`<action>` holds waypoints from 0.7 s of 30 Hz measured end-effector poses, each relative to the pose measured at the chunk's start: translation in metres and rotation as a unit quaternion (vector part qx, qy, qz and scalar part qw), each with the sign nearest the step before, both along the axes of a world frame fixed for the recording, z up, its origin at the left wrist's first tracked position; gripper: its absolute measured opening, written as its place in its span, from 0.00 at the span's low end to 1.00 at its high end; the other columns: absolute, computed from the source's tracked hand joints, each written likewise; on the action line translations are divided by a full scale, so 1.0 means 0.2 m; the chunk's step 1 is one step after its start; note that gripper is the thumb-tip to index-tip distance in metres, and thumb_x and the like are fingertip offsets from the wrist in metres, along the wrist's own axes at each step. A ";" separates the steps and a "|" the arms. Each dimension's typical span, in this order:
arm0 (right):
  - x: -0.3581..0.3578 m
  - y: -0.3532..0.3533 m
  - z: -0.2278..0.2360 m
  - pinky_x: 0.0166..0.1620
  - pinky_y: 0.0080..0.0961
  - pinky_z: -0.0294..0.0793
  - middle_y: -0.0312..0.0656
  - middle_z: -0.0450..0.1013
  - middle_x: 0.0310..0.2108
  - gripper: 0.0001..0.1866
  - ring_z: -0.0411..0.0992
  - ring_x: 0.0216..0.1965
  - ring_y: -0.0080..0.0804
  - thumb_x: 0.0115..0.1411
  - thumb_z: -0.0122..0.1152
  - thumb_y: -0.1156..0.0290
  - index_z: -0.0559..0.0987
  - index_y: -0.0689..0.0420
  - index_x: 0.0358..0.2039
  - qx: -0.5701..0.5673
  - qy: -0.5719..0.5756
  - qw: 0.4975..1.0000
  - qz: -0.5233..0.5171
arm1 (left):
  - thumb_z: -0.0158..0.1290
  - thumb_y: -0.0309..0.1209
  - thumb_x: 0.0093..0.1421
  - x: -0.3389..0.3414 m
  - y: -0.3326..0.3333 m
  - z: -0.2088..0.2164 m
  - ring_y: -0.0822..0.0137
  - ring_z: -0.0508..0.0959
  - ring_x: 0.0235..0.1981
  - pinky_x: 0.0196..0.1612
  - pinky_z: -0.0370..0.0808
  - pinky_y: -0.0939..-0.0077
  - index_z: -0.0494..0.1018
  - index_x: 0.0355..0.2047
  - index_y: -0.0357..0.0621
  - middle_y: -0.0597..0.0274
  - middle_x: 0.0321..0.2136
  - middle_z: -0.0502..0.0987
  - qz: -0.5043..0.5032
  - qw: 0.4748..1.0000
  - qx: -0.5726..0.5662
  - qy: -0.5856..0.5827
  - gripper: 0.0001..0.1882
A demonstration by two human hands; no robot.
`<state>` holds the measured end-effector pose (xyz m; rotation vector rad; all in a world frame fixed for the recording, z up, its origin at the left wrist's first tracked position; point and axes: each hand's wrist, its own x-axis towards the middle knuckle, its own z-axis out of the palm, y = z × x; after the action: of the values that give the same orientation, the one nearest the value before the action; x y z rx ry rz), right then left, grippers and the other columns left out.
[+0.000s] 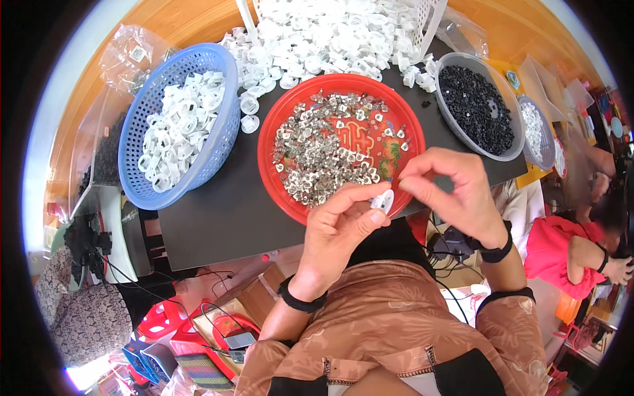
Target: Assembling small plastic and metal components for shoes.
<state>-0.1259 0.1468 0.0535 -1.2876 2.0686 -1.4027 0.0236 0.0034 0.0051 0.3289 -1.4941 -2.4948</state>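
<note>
A small round white plastic part (384, 200) is pinched between the thumb and fingers of my left hand (330, 231). Just to its right, my right hand (459, 195) has thumb and forefinger brought together; whatever lies between those fingertips is too small to make out. Both hands are over the near right edge of a red round tray (266, 132). Inside the tray lie many small silvery metal pieces (307, 148), heaped mostly on its left and near side, with a few scattered at the right.
Left of the tray, a tilted blue basket (231, 125) holds white plastic parts. More white parts (330, 39) spill from a white basket behind. At the right stand a grey bowl of black pieces (475, 102) and a smaller bowl (548, 142). Another person (568, 254) sits at the right.
</note>
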 end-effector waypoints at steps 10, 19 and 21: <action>-0.30 -0.05 0.03 0.32 0.25 0.73 0.47 0.77 0.25 0.11 0.76 0.25 0.32 0.59 0.57 0.69 0.79 0.65 0.35 0.100 0.067 0.990 -0.067 | 0.44 0.49 0.67 -0.02 -0.53 0.28 0.53 0.68 0.60 0.62 0.66 0.59 0.44 0.65 0.27 0.38 0.65 0.55 0.112 0.941 0.264 0.182 0.41; -0.49 -0.41 -0.18 0.43 0.40 0.75 0.59 0.75 0.34 0.11 0.76 0.38 0.54 0.56 0.51 0.76 0.79 0.68 0.35 0.104 0.272 0.954 0.068 | 0.64 0.24 0.47 -0.01 0.04 -0.03 0.56 0.77 0.40 0.44 0.73 0.66 0.79 0.41 0.40 0.55 0.40 0.78 0.058 0.813 -0.575 0.064 0.18; -0.48 -0.43 -0.21 0.44 0.39 0.76 0.60 0.74 0.36 0.09 0.75 0.39 0.55 0.55 0.51 0.78 0.78 0.69 0.32 0.154 0.297 0.940 0.069 | 0.64 0.24 0.47 -0.01 0.05 -0.08 0.56 0.76 0.38 0.43 0.73 0.66 0.79 0.40 0.40 0.56 0.38 0.78 0.060 0.784 -0.613 0.078 0.18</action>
<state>-0.2210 0.0603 0.0106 -1.8213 2.3729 -0.6289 0.0209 0.0133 -0.0107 -0.0380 -2.4647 -0.9718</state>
